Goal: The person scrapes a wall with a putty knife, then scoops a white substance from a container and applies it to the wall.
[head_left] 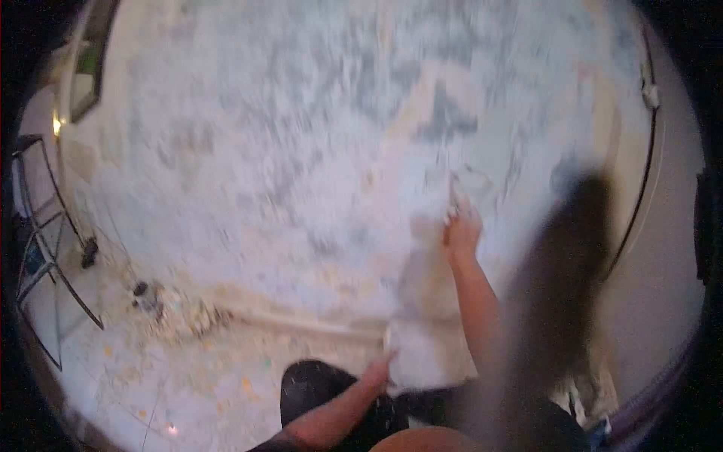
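Observation:
My right hand is raised against the patchy wall, its fingers closed. A thin, dark, blurred shape stands at the fingertips; what the hand grips cannot be made out. Lower down, in front of my knees, my left hand is closed at the left edge of a white box-like thing. Blur hides whether that is a bucket or a block. The wall shows white smears over grey and beige patches. A shadow falls on it below my right hand.
A dark, blurred strand hangs close to the camera at right. Crumbled debris lies along the wall's foot, with flakes across the tiled floor. A metal frame stands at left. A dark cable runs down the right wall.

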Demonstrator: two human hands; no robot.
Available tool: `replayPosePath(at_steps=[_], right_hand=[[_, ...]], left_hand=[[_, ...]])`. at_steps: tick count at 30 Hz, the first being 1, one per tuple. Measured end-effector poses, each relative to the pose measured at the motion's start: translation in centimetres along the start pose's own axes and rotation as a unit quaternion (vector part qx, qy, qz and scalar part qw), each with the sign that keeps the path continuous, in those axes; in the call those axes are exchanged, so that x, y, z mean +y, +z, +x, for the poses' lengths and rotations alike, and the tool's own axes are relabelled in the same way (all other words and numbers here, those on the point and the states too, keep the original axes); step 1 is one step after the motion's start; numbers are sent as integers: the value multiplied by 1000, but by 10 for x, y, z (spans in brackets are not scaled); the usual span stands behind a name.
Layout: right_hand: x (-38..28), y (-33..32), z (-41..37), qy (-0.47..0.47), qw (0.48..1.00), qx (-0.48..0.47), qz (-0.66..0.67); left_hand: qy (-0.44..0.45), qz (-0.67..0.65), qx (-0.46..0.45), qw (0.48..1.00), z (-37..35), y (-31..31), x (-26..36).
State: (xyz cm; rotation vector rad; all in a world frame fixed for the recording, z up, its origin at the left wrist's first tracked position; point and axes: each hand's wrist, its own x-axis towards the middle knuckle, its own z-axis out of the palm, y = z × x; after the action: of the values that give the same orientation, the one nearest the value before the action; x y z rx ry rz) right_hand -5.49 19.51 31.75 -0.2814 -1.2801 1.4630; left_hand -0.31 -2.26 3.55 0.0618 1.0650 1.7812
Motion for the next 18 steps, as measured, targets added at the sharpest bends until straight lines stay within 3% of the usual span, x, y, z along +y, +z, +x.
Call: replayPosePath(at_steps=[3, 6, 8, 9, 11, 12, 14, 15, 17, 18], right_hand=[[-102, 13, 21, -120, 992, -12, 24], [-148, -8, 25, -133, 991, 18, -19], [-151, -18, 28, -208, 977, -19, -31], [-148, -24, 18, -188, 981, -17, -43], [-139, -35, 1, -191, 978, -39, -79], [-132, -49, -9, -174, 980, -20, -97], [-111, -78, -29, -137, 966, -79, -203], [-103, -93, -38, -104, 961, -88, -240], [-93, -113, -62, -51, 944, -80, -315], [-88, -120, -74, -16, 921, -77, -381]], left_hand=[[-13, 1, -78, 997, -1, 30, 22], [-80, -48, -116, 989, -21, 54, 19], [-100, -101, -173, 975, -15, 54, 21], [-88, -112, -208, 968, 3, 45, 12], [70, 70, -204, 974, 75, -3, -40], [39, 68, -205, 976, 65, -4, -41], [-97, -135, -173, 971, 33, 21, -2], [-116, -141, -163, 970, 26, 30, 4], [-2, -59, -86, 995, 16, 36, 13], [-5, -69, -72, 995, 15, 31, 10]])
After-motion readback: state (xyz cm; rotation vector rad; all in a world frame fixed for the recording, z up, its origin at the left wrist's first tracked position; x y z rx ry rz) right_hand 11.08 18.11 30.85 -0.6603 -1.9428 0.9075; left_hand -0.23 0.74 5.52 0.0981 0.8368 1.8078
